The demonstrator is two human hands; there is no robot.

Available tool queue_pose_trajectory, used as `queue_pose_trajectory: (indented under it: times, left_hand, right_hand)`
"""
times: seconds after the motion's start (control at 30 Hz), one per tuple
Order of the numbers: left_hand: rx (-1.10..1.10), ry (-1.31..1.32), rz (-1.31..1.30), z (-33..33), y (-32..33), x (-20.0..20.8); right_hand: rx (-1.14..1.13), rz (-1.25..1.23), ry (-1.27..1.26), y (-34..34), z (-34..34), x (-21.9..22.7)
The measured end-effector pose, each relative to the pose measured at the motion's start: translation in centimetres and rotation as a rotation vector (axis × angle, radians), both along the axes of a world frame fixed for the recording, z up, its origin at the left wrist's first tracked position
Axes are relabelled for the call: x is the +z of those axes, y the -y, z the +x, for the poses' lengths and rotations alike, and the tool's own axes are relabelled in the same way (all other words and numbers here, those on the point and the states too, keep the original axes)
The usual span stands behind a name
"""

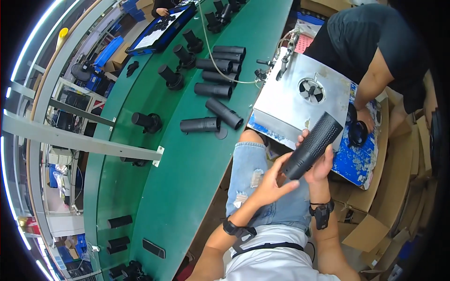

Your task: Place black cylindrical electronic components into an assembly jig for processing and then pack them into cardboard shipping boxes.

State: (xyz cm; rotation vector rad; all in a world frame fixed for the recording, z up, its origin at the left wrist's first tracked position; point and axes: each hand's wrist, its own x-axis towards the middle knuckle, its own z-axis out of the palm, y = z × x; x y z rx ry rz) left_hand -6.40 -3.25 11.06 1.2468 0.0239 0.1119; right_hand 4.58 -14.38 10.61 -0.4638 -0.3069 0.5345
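I see both hands gripping a black perforated tube (312, 145): left hand (272, 180) fingers clamped near its lower end, right hand (322, 164) fingers wrapped behind it, over my lap beside the green tabletop (187, 178).

Bright even overhead light, soft shadows, sharp centre, fisheye bending, black corners.
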Motion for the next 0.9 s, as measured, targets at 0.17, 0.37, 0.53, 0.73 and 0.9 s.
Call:
queue_pose_trajectory:
  times: [0.17, 0.37, 0.53, 0.73, 0.9]
  left_hand:
    - [-0.033, -0.039, -0.085, 1.5, -1.8, -0.8]
    - [-0.139, -0.12, -0.165, 4.4, -4.0, -7.4]
    - [-0.247, -0.21, -0.105, 5.0, -4.1, -9.1]
    - [-0.125, -0.175, -0.066, 6.3, -3.7, -9.3]
    - [-0.141, -0.152, 0.034, 5.4, -4.2, -12.3]
  right_hand:
    - [0.073, 0.12, 0.237, 1.1, 3.5, 1.3]
    - [-0.394, -0.168, 0.529, 1.0, 11.1, 7.5]
    - [-0.393, -0.469, 0.707, 1.7, 13.4, 10.0]
    - [-0.109, -0.794, 0.758, 0.3, 3.0, 3.2]
    - [-0.298, -0.862, 0.698, -1.7, -1.7, -2.3]
